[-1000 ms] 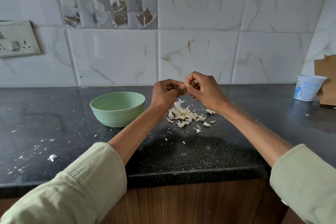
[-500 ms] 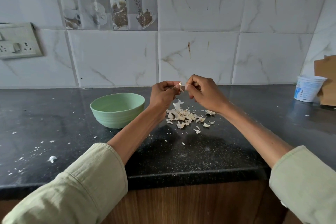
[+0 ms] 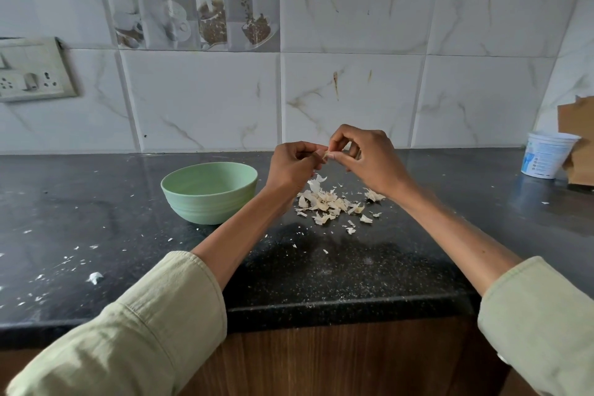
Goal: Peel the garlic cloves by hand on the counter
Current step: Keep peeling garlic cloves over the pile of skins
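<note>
Both hands are raised above the black table (image 3: 96, 202), the left hand (image 3: 291, 169) curled with its fingertips pinching a small pale garlic clove (image 3: 325, 156), and the right hand (image 3: 369, 161) pinching the same clove from the other side between thumb and forefinger. Directly beneath them lies a heap of garlic skins (image 3: 331, 204), with a green bowl (image 3: 209, 191) just left of it and 1 white tub (image 3: 546, 154) well off to the right.

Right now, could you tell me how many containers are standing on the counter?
2: a green bowl left of the hands, and a white tub at the far right by the cardboard. None seems hidden.
</note>
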Motion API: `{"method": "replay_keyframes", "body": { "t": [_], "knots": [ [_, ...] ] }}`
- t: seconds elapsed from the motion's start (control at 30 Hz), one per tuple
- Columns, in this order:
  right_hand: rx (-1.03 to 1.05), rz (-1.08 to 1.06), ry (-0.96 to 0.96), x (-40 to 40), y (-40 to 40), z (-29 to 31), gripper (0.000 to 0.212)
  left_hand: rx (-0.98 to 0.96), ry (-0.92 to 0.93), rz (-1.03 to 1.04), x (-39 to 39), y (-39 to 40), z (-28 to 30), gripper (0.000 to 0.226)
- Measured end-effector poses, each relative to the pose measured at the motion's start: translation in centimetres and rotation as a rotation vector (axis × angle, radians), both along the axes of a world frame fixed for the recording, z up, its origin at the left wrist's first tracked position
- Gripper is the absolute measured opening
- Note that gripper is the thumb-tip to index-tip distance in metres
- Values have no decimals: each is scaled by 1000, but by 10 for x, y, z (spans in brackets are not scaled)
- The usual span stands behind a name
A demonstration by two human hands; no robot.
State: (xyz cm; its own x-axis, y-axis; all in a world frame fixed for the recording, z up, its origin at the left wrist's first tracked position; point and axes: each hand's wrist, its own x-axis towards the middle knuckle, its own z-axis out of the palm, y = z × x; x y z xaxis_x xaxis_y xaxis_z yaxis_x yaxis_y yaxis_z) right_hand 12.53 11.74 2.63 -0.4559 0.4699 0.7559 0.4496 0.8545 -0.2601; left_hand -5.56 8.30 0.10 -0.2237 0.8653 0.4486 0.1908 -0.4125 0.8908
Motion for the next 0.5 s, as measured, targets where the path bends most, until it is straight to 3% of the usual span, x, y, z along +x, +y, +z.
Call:
{"method": "replay_keyframes", "body": {
  "t": [0.3,0.5],
  "knots": [
    [5,-2,-93,2,4,-1,13,-17,15,-14,-4,0,1,6],
    [-27,12,-26,-4,7,-4,12,-120,-275,-118,-1,1,1,15]
  ]
}}
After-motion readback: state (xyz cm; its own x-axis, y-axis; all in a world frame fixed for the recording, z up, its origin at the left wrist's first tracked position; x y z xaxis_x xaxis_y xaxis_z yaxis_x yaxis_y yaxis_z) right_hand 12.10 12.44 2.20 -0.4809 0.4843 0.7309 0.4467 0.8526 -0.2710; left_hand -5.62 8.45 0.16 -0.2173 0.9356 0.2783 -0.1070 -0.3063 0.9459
